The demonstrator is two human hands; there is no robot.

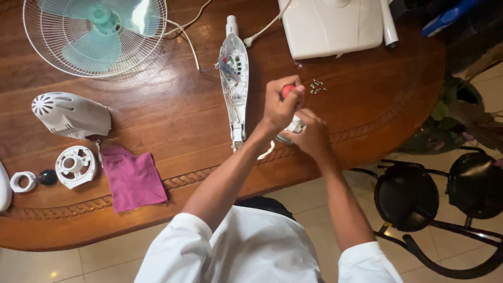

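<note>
Oval wooden table, dark and glossy. On its far left, a fan head with green blades behind a white wire grille; far right, a white fan base. Nearer, a white motor cover, a purple cloth, an opened white control panel with wires showing. Small screws beside the hands. Left hand clamped on a red-handled screwdriver. Right hand closed around a small white part at the table's near edge.
</note>
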